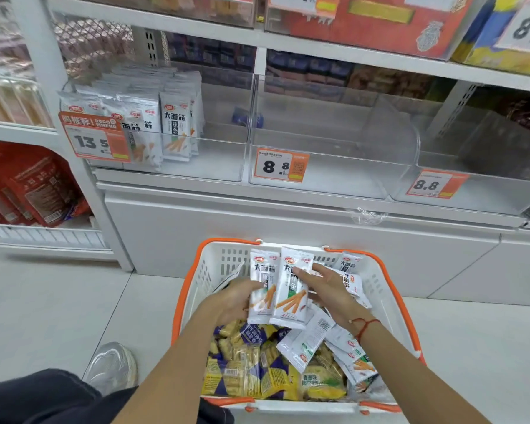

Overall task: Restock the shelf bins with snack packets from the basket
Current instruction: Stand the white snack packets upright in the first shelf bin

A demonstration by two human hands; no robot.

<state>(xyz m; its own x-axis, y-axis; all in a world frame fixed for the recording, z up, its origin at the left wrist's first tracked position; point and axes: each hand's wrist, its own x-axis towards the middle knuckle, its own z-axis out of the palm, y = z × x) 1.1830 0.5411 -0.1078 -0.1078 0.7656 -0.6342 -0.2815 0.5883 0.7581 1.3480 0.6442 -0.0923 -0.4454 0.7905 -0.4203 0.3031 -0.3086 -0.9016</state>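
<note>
Shop aisle, white shelving, head view. We log clear shelf bins [318, 142]: left one part-filled, middle one bare. Below, white basket [380, 289] with orange rim. Left hand [236, 298] grips two white snack packets [276, 289] printed with orange sticks, upright over the basket; right hand [325, 289] rests straight-fingered against them.

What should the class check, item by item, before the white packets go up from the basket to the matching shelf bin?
1. Left hand grips white packets: ok.
2. Right hand steadies the stack: ok.
3. Matching bin, price tag 13.5, has free room on its right: ok.
4. Packet print matches the bin's stock: ok.
5. Path from basket to bin unobstructed: ok.
6. Number of packets held: cannot tell.
</note>
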